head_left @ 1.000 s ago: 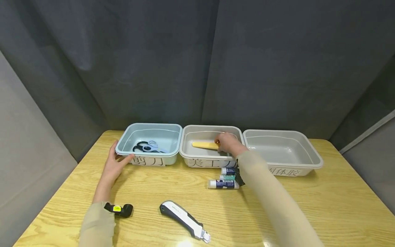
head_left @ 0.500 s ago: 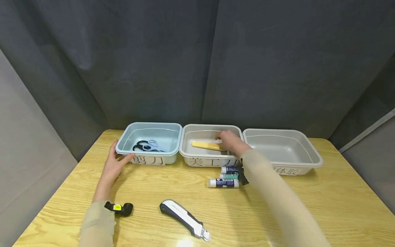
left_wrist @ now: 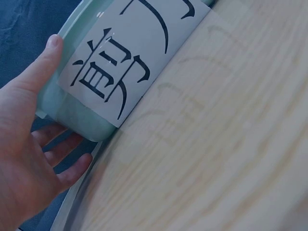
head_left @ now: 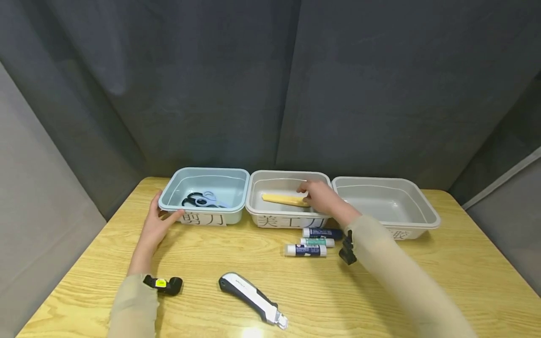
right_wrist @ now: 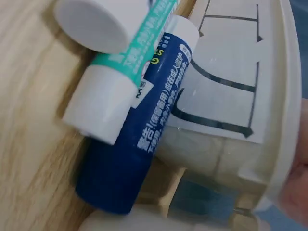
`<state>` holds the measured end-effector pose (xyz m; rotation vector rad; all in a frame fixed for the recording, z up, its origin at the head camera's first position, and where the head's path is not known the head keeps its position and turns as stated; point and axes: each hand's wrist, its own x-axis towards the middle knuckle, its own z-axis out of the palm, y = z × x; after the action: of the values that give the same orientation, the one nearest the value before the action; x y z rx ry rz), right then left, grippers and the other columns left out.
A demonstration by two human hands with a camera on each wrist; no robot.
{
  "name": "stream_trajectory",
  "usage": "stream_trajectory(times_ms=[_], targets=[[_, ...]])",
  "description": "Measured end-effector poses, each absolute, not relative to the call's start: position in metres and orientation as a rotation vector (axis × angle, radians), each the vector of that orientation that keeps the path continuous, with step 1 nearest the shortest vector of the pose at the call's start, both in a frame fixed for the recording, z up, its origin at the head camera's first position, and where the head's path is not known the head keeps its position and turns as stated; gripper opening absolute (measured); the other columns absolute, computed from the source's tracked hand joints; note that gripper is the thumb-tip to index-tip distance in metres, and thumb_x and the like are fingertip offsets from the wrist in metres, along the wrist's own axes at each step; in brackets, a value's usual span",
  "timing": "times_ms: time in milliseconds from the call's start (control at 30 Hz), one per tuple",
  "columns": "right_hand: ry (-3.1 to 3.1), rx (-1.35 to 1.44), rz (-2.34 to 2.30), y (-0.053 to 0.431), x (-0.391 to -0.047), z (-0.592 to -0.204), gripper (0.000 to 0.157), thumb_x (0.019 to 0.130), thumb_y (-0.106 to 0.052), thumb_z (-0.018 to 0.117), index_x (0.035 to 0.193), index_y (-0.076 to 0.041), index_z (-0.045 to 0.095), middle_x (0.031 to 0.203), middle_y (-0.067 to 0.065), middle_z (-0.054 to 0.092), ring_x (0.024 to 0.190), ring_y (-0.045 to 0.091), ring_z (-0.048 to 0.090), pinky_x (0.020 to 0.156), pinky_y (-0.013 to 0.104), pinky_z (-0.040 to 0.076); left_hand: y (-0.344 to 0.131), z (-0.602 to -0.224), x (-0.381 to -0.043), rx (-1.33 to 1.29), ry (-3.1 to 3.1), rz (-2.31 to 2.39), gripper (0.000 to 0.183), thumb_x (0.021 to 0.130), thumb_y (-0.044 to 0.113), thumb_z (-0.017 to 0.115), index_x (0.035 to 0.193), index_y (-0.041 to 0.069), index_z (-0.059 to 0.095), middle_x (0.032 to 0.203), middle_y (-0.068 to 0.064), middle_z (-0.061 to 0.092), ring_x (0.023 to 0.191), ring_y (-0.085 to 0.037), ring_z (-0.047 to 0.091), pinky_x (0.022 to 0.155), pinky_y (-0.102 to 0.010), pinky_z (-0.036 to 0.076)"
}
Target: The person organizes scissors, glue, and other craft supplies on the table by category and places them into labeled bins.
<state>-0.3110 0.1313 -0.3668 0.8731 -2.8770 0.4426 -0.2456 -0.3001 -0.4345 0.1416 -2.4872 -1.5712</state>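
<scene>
**Yellow cutter in the middle bin, right hand at its tip**

So our left hand (head_left: pixel 156 227) is spread around the near left corner of the blue bin (head_left: pixel 234 218), thumb at the rim. Our right hand (head_left: pixel 322 195) is over the middle bin (head_left: pixel 270 185), fingers bent at the right end of the yellow cutter (head_left: pixel 283 200); honestly we can't tell if they're pinching it. The cutter lies lengthwise inside that bin.

We'd guess light, stiff plastic, a bit slick, not fragile. Best hold is probably mid-body, finger and thumb across the narrow sides; we can't see any blade, so we'd be wary of both ends. The bin's walls mean coming in from above.

Farther out: scissors (head_left: pixel 203 201) in the blue bin, the right bin (head_left: pixel 376 188) beside the middle one. Three glue sticks (head_left: pixel 310 250) lie just near of the middle bin, close to our right wrist, so watch for bumps. A white-and-black cutter (head_left: pixel 249 298) lies nearest us on the table (head_left: pixel 190 249).
</scene>
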Motion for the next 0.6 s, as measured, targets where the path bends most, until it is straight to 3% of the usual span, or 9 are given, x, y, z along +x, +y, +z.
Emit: stream_trajectory(times_ms=[367,600], targets=[[-2.742,0.917,0.425,0.139,-0.274,-0.352,0.02,0.083,-0.008,0.064,0.103,-0.005,0.065,0.089,0.007,0.06,0.072,0.015,0.056,0.06,0.028,0.047,-0.304,-0.435,-0.244,0.148,-2.487,-1.565,0.096,0.082,0.037,0.066,0.147,0.019,-0.001,0.149,-0.017,0.018,0.126,-0.037,0.029,0.104,-0.052,0.025],[-2.717,0.928,0.411,0.136,-0.247,-0.348,0.02,0.084,-0.016,0.064,0.103,-0.008,0.065,0.087,0.003,0.058,0.071,0.012,0.054,0.058,0.025,0.045,-0.304,-0.436,-0.245,0.148,-2.494,-1.55,0.095,0.082,0.037,0.065,0.147,0.019,-0.001,0.149,-0.018,0.018,0.126,-0.037,0.03,0.104,-0.053,0.025]])
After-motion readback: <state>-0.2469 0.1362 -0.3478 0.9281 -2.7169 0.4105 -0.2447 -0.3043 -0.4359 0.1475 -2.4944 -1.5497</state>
